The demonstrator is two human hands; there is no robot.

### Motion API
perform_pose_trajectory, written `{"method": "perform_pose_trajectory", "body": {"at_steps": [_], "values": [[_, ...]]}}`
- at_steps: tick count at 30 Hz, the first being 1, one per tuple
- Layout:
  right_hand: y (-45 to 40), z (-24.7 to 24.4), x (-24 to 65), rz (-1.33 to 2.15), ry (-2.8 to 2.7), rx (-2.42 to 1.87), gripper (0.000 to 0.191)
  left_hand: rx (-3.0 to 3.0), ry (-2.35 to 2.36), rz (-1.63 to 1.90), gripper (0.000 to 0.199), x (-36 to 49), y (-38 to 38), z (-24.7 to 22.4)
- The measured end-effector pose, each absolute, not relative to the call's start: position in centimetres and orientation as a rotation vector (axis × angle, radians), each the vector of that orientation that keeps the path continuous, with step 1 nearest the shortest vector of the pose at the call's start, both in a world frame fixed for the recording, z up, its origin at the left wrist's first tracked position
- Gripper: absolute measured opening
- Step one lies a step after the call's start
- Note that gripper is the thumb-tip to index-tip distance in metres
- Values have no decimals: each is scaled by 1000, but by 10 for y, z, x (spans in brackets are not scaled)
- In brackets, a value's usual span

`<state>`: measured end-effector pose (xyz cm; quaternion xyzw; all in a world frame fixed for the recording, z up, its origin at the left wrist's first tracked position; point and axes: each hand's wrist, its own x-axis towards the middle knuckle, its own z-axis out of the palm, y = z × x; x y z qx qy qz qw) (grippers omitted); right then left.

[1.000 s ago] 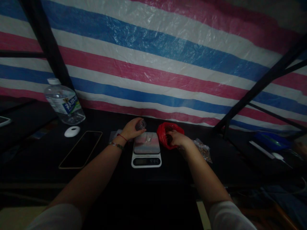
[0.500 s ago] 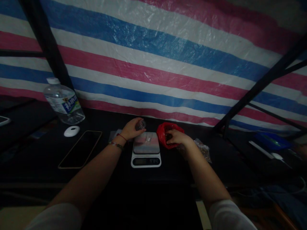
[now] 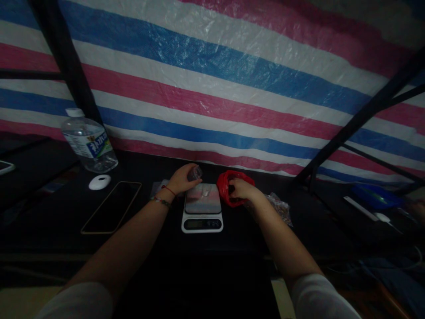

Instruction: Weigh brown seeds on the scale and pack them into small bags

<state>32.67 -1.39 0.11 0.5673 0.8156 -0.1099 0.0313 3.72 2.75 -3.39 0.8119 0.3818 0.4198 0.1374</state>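
Observation:
Beyond the left back corner of a white kitchen scale (image 3: 202, 223), my left hand (image 3: 181, 179) is closed around a small clear plastic container (image 3: 195, 173). The scale has a shiny metal plate, on which lies a small clear object or reflection that I cannot make out. To the right of the scale stands an open red plastic bag (image 3: 223, 184). My right hand (image 3: 242, 189) reaches into its mouth with curled fingers; the fingertips and whatever they hold are hidden. Partly behind my right forearm lies a clear bag of small mixed pieces (image 3: 281, 209).
A large clear bottle (image 3: 89, 144), a white rounded device (image 3: 99, 182) and a phone (image 3: 112, 207) are on the left of the black table. On the right are a blue item (image 3: 376, 196) and a white cable plug (image 3: 383, 217). Striped sheeting (image 3: 206, 97) hangs behind, between dark metal posts.
My right hand has shifted slightly left and deeper within the red bag. My left hand stays in place with the clear container.

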Motion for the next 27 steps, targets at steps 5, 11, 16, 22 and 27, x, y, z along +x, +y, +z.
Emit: {"method": "perform_pose_trajectory", "body": {"at_steps": [5,11,16,22,27], "values": [[-11,-4,326,-298,2542,1742,31,2349,1105,1214,63,38,28,-34],[-4,-8,332,-234,2599,1667,27,2331,1103,1201,61,38,27,-33],[-8,-3,330,-234,2614,1623,27,2325,1100,1212,61,38,26,-32],[-10,-3,324,-238,2565,1655,25,2315,1090,1209,60,37,26,-31],[-8,-7,323,-283,2580,1664,26,2322,1062,1217,59,37,26,-32]]}}
